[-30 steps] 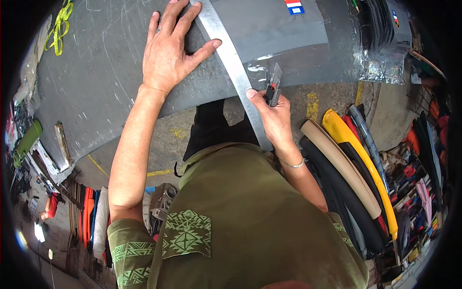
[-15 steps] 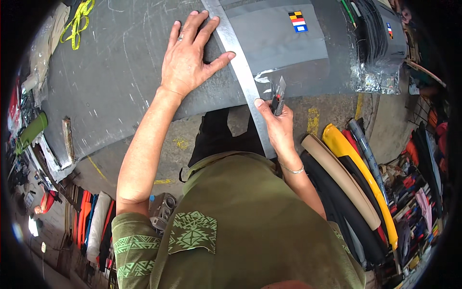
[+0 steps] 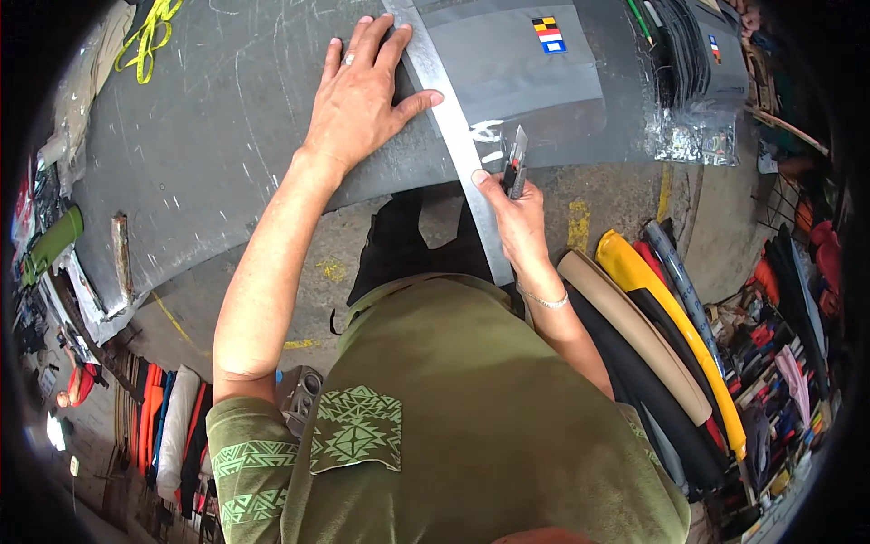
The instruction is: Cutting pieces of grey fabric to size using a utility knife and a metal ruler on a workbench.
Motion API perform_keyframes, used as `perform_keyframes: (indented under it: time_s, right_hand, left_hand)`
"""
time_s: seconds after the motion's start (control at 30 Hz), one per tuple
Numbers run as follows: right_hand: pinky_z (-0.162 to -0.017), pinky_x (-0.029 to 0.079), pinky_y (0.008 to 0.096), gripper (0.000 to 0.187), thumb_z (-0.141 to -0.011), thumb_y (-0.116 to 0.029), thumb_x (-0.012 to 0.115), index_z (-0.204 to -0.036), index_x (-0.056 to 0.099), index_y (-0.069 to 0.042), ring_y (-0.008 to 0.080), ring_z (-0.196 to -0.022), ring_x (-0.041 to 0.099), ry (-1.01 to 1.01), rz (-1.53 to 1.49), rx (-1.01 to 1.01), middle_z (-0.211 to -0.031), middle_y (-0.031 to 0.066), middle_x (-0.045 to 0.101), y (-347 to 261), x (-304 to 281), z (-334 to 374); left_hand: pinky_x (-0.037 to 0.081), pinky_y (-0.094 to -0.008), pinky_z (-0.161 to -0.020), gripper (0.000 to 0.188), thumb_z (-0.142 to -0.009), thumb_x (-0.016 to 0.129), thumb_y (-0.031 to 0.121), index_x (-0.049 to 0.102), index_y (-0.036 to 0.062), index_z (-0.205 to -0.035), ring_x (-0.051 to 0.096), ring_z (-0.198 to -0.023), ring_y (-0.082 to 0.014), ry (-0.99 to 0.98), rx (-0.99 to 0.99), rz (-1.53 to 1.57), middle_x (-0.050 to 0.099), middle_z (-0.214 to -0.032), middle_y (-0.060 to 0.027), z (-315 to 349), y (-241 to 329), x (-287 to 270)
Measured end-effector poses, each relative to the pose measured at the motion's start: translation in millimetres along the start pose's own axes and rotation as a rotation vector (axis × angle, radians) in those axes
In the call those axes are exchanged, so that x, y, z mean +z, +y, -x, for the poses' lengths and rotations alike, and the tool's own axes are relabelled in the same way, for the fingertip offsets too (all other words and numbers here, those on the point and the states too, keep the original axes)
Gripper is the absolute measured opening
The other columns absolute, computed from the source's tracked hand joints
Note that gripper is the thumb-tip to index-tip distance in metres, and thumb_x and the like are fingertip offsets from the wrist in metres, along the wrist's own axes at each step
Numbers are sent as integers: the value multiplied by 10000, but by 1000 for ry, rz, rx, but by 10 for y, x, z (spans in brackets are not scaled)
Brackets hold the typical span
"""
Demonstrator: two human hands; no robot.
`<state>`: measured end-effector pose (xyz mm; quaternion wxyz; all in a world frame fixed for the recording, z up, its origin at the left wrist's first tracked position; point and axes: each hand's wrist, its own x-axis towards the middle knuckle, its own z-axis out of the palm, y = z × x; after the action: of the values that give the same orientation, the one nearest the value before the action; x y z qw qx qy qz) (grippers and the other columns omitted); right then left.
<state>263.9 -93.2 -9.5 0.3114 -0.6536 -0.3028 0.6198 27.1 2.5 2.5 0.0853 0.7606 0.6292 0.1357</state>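
One cutter (image 3: 514, 172), blade out, sat in your closed right grip (image 3: 519, 216), nearest you, thumb on the metal ruler (image 3: 455, 127). Beyond, your left grip (image 3: 358, 113) lay spread flat, grasping nothing, fingertips against the ruler on the surface (image 3: 217, 145). Farther off, a grey panel (image 3: 494, 68) lay along the ruler's right side. Step looked like aligning; next move called for steady pressure.

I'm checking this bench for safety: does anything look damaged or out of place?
The dark tabletop looks worn: it is scratched pale left of the left hand. The metal ruler sits oddly, overhanging the near edge beside the right hand, which grips a knife with its blade bared.
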Motion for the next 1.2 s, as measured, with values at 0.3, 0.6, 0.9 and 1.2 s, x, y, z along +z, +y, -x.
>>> perform_keyframes:
  time_s: [0.3,0.6,0.9,1.2]
  right_hand:
    - [-662,439,256,251,-904,-217,805,-828,703,0,62,-679,496,-4,73,-11,-710,-51,594,-37,-13,0]
    - [-705,516,306,370,-909,-295,788,-1094,639,-11,129,-681,604,174,462,-229,-754,48,660,-191,-264,136]
    - [-692,520,374,323,-873,-326,802,-942,705,-26,260,-730,666,95,674,-389,-792,174,667,-407,-187,251]
    - [-749,474,259,276,-939,-278,763,-974,751,-4,81,-745,562,-48,166,-146,-765,-18,671,-7,-99,3]
  left_hand:
    - [288,-566,-1210,867,-833,758,467,432,-11,-1480,323,-1492,-373,186,172,302,393,-1557,-207,-130,6,137]
    - [339,-487,-1197,803,-832,770,256,396,-150,-1416,393,-1416,-461,-205,13,133,394,-1483,-342,-168,337,-351]
    - [329,-481,-1204,892,-803,797,286,354,-177,-1423,358,-1436,-470,304,417,711,361,-1493,-357,-87,44,218]
    - [336,-466,-1202,888,-789,810,262,360,-156,-1431,381,-1422,-473,0,217,466,375,-1491,-355,-191,339,-249]
